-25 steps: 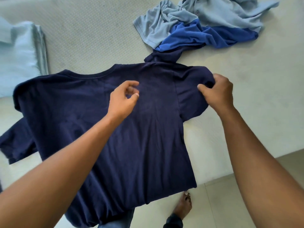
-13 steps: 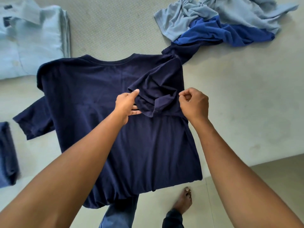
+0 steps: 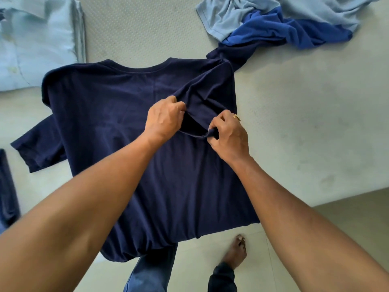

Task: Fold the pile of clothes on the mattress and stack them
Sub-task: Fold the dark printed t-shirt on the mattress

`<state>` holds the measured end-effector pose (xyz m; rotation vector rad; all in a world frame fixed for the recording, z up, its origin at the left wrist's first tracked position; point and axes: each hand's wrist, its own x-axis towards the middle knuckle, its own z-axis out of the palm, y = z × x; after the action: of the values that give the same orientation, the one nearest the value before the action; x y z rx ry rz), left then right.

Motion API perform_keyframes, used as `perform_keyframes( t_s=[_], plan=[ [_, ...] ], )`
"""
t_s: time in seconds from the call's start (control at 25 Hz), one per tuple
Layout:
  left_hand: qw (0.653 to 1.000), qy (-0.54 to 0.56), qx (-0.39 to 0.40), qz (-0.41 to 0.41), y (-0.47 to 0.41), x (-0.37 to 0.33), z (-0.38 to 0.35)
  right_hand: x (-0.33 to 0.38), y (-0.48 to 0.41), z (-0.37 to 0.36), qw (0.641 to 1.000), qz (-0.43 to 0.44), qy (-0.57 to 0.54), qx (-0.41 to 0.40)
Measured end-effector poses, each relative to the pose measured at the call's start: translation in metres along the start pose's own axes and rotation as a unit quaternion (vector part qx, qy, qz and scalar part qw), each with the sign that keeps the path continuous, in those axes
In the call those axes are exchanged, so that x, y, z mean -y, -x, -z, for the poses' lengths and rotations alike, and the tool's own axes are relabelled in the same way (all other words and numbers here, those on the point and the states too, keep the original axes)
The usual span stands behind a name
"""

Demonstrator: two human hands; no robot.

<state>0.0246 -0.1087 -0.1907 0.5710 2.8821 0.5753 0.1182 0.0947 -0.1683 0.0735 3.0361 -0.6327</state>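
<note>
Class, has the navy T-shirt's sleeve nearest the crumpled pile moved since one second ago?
Yes. The sleeve has swung leftwards, off the mattress and onto the T-shirt, below the collar; left hand and right hand pinch it.

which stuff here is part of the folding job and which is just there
Part of the job: navy t-shirt, its sleeve pinched by left hand and right hand; unfolded pile; folded light blue stack; folded dark garment; mattress.
Just there: floor; bare foot; trouser leg.
</note>
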Motion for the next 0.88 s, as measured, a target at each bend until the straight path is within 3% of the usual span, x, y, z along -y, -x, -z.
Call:
perform_keyframes(
  t_s=[0.12, 0.24, 0.36, 0.48, 0.6, 0.68, 0.76, 0.88],
  plan=[
    [0.991, 0.074, -0.097, 0.053, 0.005, 0.011, 0.009, -0.002, 0.028, -0.001, 0.999, -0.023, -0.034, 0.006],
    [0.965, 0.209, -0.091, 0.129, 0.017, 0.017, 0.013, 0.006, 0.044, -0.004, 0.994, -0.027, -0.101, 0.031],
    [0.915, 0.307, -0.112, 0.236, 0.023, 0.017, 0.007, 0.019, 0.038, -0.006, 0.988, -0.066, -0.138, -0.011],
    [0.868, 0.346, -0.124, 0.335, 0.017, 0.014, 0.004, 0.029, 0.026, -0.013, 0.992, -0.087, -0.093, -0.016],
    [0.89, 0.287, -0.069, 0.347, 0.005, 0.006, 0.006, 0.041, 0.022, -0.025, 0.991, -0.118, -0.046, 0.052],
    [0.889, 0.271, -0.046, 0.367, -0.006, 0.009, 0.006, 0.047, 0.02, -0.031, 0.985, -0.159, -0.051, 0.051],
    [0.877, 0.287, -0.056, 0.382, -0.014, 0.018, 0.007, 0.051, 0.018, -0.033, 0.978, -0.197, -0.052, 0.048],
    [0.898, 0.254, -0.085, 0.349, -0.015, 0.019, 0.016, 0.06, 0.018, -0.03, 0.975, -0.219, 0.003, 0.033]
  ],
)
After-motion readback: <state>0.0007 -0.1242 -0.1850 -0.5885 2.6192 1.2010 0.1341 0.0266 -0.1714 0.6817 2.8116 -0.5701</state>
